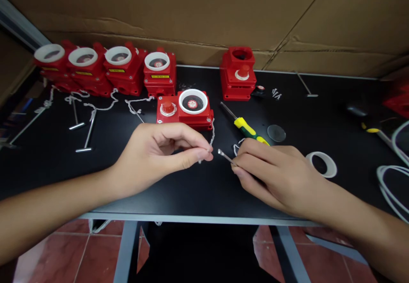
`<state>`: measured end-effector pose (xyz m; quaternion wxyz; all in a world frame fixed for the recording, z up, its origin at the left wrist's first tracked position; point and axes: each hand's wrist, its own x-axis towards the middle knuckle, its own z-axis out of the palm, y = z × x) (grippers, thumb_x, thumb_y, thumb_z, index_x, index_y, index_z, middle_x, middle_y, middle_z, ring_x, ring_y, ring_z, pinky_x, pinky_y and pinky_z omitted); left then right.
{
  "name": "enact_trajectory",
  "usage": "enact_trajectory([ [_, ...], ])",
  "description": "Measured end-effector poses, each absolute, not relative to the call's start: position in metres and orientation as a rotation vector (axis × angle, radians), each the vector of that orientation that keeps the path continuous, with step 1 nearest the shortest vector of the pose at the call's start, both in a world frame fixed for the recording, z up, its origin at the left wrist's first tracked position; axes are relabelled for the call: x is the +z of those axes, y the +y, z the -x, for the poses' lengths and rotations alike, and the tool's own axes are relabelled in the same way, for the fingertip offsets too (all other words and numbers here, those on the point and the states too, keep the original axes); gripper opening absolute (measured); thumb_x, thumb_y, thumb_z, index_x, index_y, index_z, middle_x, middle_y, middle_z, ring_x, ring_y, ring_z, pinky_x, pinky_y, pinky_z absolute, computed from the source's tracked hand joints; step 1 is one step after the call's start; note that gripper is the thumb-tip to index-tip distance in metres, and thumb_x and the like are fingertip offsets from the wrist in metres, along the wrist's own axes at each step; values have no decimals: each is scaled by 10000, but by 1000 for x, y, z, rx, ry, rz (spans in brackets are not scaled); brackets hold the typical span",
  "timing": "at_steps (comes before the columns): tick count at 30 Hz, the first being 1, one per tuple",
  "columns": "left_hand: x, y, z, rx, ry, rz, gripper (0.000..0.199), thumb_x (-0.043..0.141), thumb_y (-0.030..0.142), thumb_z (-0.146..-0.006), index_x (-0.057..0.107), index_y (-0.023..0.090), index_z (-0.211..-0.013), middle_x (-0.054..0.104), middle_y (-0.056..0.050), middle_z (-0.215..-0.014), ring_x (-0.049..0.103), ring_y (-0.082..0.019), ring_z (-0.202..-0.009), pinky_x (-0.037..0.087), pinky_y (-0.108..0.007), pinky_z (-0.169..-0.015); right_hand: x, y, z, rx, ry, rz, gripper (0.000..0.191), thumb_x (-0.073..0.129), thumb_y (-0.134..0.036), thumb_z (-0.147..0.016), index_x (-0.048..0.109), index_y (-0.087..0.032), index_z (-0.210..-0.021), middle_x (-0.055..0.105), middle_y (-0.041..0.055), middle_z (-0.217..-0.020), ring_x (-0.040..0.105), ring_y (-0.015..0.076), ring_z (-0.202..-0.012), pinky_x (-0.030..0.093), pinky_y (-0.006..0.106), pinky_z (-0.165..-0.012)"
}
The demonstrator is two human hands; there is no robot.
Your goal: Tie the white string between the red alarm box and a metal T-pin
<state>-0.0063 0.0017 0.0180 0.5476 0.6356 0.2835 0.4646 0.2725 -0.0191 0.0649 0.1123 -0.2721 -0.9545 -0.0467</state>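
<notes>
My left hand [166,155] pinches the end of a white cord [213,132] that hangs from the right side of a red box [185,119] with a white ring and a red knob. Facing it, my right hand [271,172] grips a thin metal rod [226,157], its tip pointing at my left fingertips with a small gap between. Part of another white cord loop [236,147] shows beside my right fingers. A yellow and green screwdriver [245,126] lies just behind my right hand.
Several red boxes [124,72] with white rings stand at the back left, small T-shaped rods [89,132] before them. Another red box [238,76] stands behind the screwdriver. Rightward lie screws [276,94], a clear disc [276,133], a white ring [322,164] and a white cable [391,185].
</notes>
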Motion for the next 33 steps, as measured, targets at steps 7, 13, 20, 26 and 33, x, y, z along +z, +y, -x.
enact_trajectory([
  [7, 20, 3, 4, 1057, 634, -1528, 115, 873, 75, -922, 828, 174, -883, 828, -19, -881, 772, -131, -793, 638, -194, -744, 65, -19, -272, -187, -2793, 766, 336, 477, -205, -1191, 703, -172, -944, 664, 48, -845, 549, 163, -628, 439, 296, -551],
  [13, 20, 4, 5, 1049, 594, -1579, 124, 865, 77, -944, 818, 185, -909, 812, 4, -889, 746, -108, -804, 614, -171, -768, 68, -19, -272, -107, -2792, 727, 356, 495, -173, -1168, 693, -171, -872, 608, 43, -803, 474, 182, -649, 436, 319, -592],
  [20, 19, 3, 9, 1048, 602, -1597, 138, 865, 68, -937, 814, 191, -902, 794, 17, -871, 724, -96, -785, 600, -155, -753, 67, -18, -272, -70, -2812, 711, 345, 538, -151, -1143, 683, -178, -830, 600, 39, -788, 451, 190, -651, 406, 345, -600],
  [26, 20, 3, 7, 1047, 615, -1615, 145, 883, 65, -924, 819, 192, -893, 803, 14, -863, 733, -104, -775, 612, -166, -744, 68, -19, -273, -90, -2826, 701, 358, 538, -156, -1141, 687, -179, -817, 600, 41, -783, 455, 192, -647, 416, 345, -601],
  [33, 17, 4, 6, 1030, 608, -1501, 217, 911, 24, -887, 864, 227, -948, 829, 41, -873, 760, -84, -789, 604, -124, -750, 67, -18, -272, -134, -2839, 697, 354, 562, -139, -1126, 685, -179, -796, 603, 42, -779, 425, 194, -639, 391, 352, -595],
])
